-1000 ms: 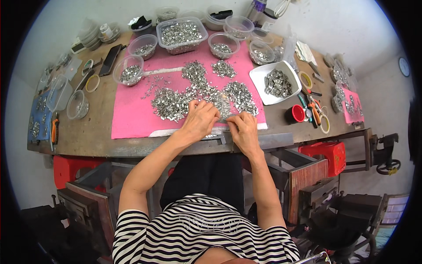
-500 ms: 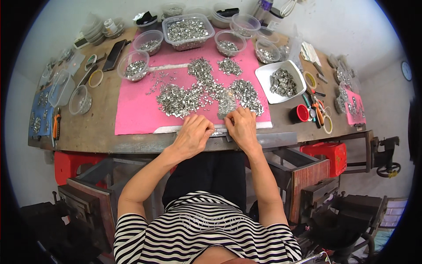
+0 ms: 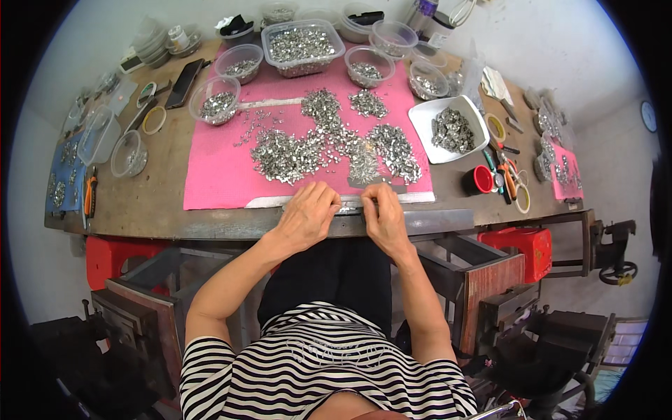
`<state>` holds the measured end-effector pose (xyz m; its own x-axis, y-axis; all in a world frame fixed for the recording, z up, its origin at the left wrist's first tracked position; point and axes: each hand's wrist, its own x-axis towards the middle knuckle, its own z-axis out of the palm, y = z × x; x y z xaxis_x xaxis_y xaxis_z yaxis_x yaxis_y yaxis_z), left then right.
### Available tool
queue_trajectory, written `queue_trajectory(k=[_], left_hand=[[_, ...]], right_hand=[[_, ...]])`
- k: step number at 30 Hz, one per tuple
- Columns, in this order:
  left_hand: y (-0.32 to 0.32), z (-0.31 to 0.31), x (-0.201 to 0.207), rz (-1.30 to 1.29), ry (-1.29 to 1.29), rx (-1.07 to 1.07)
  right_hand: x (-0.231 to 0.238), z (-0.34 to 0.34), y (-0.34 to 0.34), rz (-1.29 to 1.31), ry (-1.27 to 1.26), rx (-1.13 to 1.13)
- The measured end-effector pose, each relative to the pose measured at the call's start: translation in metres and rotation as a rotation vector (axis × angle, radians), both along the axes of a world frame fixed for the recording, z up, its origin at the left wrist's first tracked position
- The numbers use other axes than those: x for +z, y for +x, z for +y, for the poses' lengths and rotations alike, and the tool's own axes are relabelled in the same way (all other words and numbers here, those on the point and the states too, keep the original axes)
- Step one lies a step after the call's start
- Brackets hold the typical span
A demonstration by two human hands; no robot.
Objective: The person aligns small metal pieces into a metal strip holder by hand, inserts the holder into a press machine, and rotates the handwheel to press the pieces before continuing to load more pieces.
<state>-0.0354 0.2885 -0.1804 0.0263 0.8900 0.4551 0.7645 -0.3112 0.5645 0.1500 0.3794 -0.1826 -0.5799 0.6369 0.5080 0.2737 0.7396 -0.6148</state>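
At the front edge of the table my left hand (image 3: 310,212) is closed, thumb against bent fingers. My right hand (image 3: 383,215) is pinched shut just to its right, with a small gap between them. Whatever either holds is too small or hidden. Between the hands lies a narrow metal strip (image 3: 348,209) on the table edge. Just beyond the right hand is a heap of thin silvery pins (image 3: 363,168). Larger heaps of small shiny metal pieces (image 3: 283,158) lie beyond the left hand and to the right of the pins (image 3: 396,150), all on a pink mat (image 3: 217,168).
Clear tubs (image 3: 299,56) of metal pieces line the back. A white tray (image 3: 423,129) of pieces stands right, beside a red cup (image 3: 481,180), pliers (image 3: 509,183) and tape rolls (image 3: 495,127). At left are a phone (image 3: 184,82), a tub (image 3: 129,155) and a blue mat (image 3: 64,175).
My right hand has drawn back from the pin heap toward the table edge, uncovering more of the heap and a grey strip. My left hand has hardly moved.
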Motion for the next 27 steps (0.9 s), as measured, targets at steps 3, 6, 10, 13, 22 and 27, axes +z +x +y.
queue_trajectory(k=[3, 6, 10, 13, 22, 27], left_hand=[[0.004, 0.0, 0.008, 0.068, -0.005, 0.005], [0.006, 0.0, 0.008, 0.17, -0.011, 0.018], [0.008, 0.0, 0.01, 0.322, -0.038, 0.019], [0.011, 0.0, 0.01, 0.392, -0.004, 0.011], [0.012, -0.004, 0.005, 0.155, 0.108, 0.024], [0.013, -0.005, 0.002, -0.022, 0.104, 0.076]], right_hand=[[-0.003, -0.008, -0.001, 0.06, -0.008, 0.045], [-0.004, -0.01, -0.003, 0.067, -0.001, 0.067], [-0.004, -0.013, -0.006, 0.062, 0.028, 0.072], [-0.005, -0.014, -0.007, 0.071, 0.051, 0.058], [-0.008, -0.014, -0.009, 0.052, 0.065, 0.05], [-0.008, -0.015, -0.01, 0.063, 0.064, 0.052]])
